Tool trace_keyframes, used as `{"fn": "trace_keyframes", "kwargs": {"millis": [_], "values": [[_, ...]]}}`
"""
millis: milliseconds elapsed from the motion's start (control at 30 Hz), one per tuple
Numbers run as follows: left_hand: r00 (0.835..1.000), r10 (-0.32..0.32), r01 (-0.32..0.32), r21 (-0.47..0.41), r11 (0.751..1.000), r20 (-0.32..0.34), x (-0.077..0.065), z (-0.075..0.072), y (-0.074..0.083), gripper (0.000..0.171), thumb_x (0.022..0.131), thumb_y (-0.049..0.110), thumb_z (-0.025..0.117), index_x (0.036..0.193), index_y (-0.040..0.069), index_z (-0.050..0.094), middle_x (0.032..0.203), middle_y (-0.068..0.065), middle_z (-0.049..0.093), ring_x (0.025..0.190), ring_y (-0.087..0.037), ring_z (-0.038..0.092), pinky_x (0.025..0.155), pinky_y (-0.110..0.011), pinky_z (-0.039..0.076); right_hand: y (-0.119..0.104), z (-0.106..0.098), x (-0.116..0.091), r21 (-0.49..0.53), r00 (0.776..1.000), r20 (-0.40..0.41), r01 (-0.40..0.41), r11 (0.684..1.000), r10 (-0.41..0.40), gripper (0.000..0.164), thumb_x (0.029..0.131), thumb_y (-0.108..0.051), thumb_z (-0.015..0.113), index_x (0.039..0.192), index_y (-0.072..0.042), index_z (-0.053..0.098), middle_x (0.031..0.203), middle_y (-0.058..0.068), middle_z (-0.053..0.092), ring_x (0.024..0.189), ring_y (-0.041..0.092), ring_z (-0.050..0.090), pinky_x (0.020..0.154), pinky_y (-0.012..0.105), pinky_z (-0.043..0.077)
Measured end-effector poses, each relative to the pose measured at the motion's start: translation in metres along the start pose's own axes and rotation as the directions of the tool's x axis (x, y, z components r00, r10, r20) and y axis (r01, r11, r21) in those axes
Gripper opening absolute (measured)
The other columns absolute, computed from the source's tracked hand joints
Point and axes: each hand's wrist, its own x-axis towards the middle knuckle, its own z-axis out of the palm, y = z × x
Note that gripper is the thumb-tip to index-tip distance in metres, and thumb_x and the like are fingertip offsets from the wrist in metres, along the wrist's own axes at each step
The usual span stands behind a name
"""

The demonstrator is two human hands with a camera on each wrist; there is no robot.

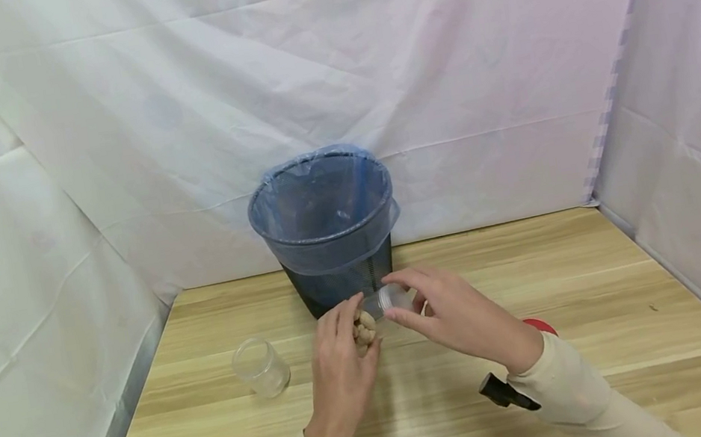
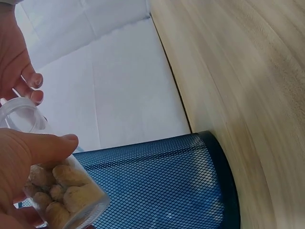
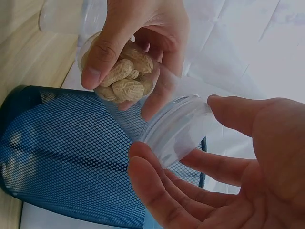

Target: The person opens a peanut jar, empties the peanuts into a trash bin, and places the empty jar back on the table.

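Observation:
A clear plastic jar (image 2: 90,202) lies tilted on its side above the table, with several unshelled peanuts (image 3: 127,86) gathered at its base. My left hand (image 1: 341,360) grips the jar around its base end, thumb across the wall. My right hand (image 1: 456,312) is at the ridged mouth (image 3: 174,129) of the jar, which carries no lid. In the right wrist view its thumb and forefinger curve round opposite sides of the rim. A clear empty jar (image 1: 262,367) stands on the table left of my left hand.
A dark mesh bin (image 1: 344,265) lined with a blue bag (image 1: 327,241) stands just behind both hands. A round red object (image 1: 540,326), partly hidden, lies beside my right wrist. White cloth (image 1: 472,79) encloses the wooden table (image 1: 612,330) at the back and sides.

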Motion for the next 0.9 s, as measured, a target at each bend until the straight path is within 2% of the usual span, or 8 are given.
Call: {"fn": "trace_keyframes", "kwargs": {"millis": [300, 600, 733, 833, 900], "values": [[1.000, 0.023, -0.023, -0.018, 1.000, 0.017, -0.0011, 0.0008, -0.0008, 0.077, 0.069, 0.001, 0.102, 0.137, 0.006, 0.066, 0.125, -0.013, 0.073, 0.115, -0.030, 0.071, 0.095, -0.045, 0.063, 0.0012, 0.0000, -0.0009, -0.025, 1.000, 0.004, 0.016, 1.000, -0.016, 0.043, 0.105, -0.029, 0.074, 0.141, -0.008, 0.068, 0.114, 0.005, 0.074, 0.076, 0.003, 0.066, 0.068, 0.022, 0.057], [0.996, -0.020, 0.026, -0.074, 0.997, 0.087, -0.0030, -0.0002, -0.0012, 0.075, 0.074, 0.003, 0.099, 0.140, 0.004, 0.064, 0.129, -0.014, 0.071, 0.119, -0.029, 0.071, 0.095, -0.044, 0.065, 0.0023, -0.0038, -0.0044, -0.127, 0.990, 0.015, 0.140, 0.982, -0.139, 0.047, 0.102, -0.024, 0.078, 0.145, -0.013, 0.065, 0.126, 0.006, 0.072, 0.096, 0.014, 0.068, 0.078, 0.031, 0.060], [0.997, -0.015, 0.021, -0.070, 0.997, 0.080, -0.0029, 0.0000, -0.0009, 0.076, 0.073, 0.002, 0.100, 0.140, 0.006, 0.065, 0.130, -0.012, 0.071, 0.119, -0.028, 0.071, 0.095, -0.043, 0.064, -0.0001, -0.0075, -0.0054, -0.151, 0.995, 0.055, 0.096, 0.984, -0.088, 0.060, 0.104, -0.035, 0.075, 0.155, -0.012, 0.055, 0.132, 0.008, 0.069, 0.100, 0.016, 0.069, 0.077, 0.031, 0.059], [0.998, 0.002, 0.001, -0.055, 0.999, 0.063, -0.0022, 0.0004, -0.0008, 0.077, 0.071, 0.002, 0.101, 0.139, 0.007, 0.066, 0.129, -0.011, 0.071, 0.118, -0.027, 0.070, 0.095, -0.043, 0.064, -0.0015, -0.0091, -0.0046, -0.134, 0.996, 0.087, 0.013, 0.991, -0.001, 0.067, 0.106, -0.044, 0.070, 0.160, -0.010, 0.049, 0.138, 0.010, 0.067, 0.101, 0.016, 0.070, 0.075, 0.030, 0.057], [0.999, 0.016, -0.014, -0.037, 0.999, 0.046, -0.0015, 0.0005, -0.0007, 0.078, 0.069, 0.001, 0.102, 0.138, 0.008, 0.067, 0.127, -0.011, 0.071, 0.117, -0.027, 0.070, 0.095, -0.043, 0.064, -0.0020, -0.0094, -0.0034, -0.106, 0.992, 0.109, -0.051, 0.993, 0.062, 0.067, 0.107, -0.048, 0.065, 0.160, -0.010, 0.050, 0.142, 0.011, 0.066, 0.099, 0.015, 0.070, 0.076, 0.030, 0.058]]}}
